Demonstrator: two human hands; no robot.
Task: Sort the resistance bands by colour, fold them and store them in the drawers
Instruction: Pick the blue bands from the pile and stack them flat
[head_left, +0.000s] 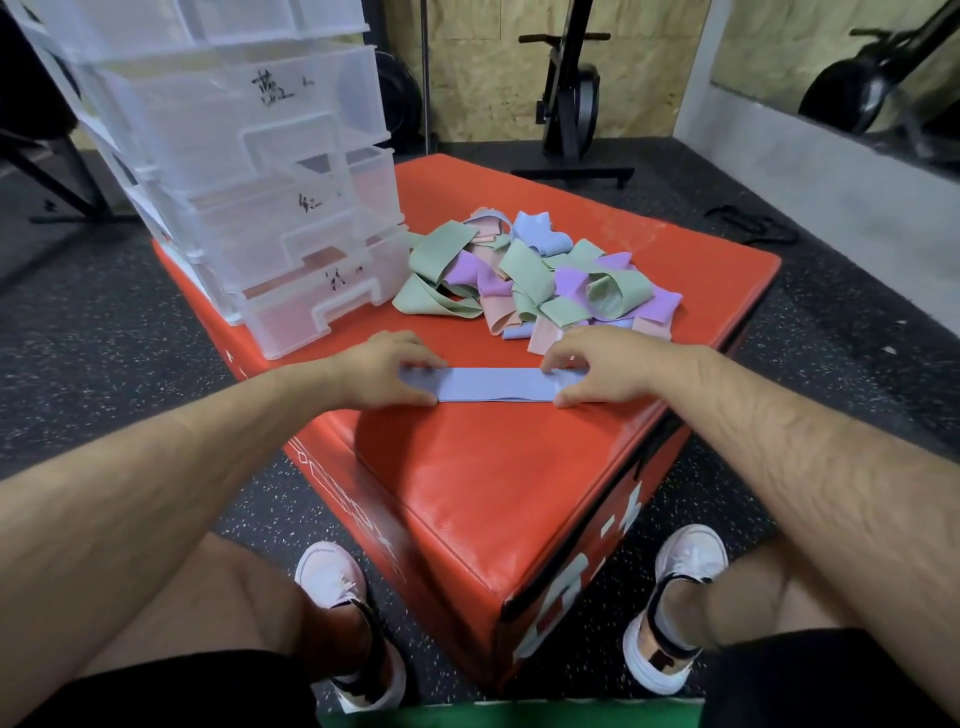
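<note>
Clear plastic drawer unit (270, 182) sits at the left of our red plyo box (493, 493). Our left hand (384, 371) has a pinching grip on one end of the flat pale-blue resistance band (493, 384). The mixed band pile (530, 275) lies just behind it, and our right hand (597, 366) pinches the other end.

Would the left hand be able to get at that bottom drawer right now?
Probably yes: the bottom drawer stands just beyond the left hand, nothing between them. But that hand holds one end of the blue band, so it would have to let go first.
</note>
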